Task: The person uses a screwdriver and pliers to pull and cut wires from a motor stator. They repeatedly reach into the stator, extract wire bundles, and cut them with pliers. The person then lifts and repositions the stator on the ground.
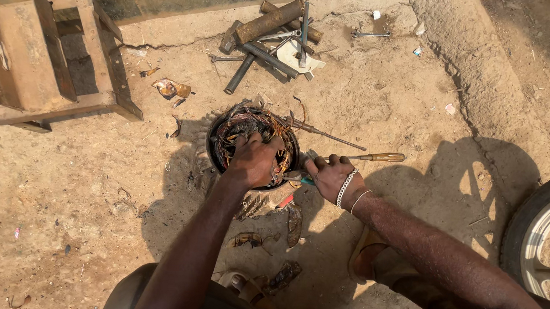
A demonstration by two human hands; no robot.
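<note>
Your left hand point(254, 161) was clamped down over the motor housing point(218, 146), fingers curled into the tangle of copper wire point(246, 120) inside it. That round metal housing sat on the sandy ground point(85, 188) right in front of your knees. Your right hand point(331, 176) was closed around a tool with a blue-green handle point(306, 181), its tip hidden down at the housing's rim. A wood-handled screwdriver point(375, 156) lay just beyond your knuckles, and a long thin rod point(326, 136) rested against the housing's far edge. I'd have called that housing heavy and rigid, safe to pin by its rim. The wire looked stiff, springy and sharp at its cut ends, so the bundles were the better grip, not stray strands. Wrenches and pipes point(271, 41) lay piled well beyond.
</note>
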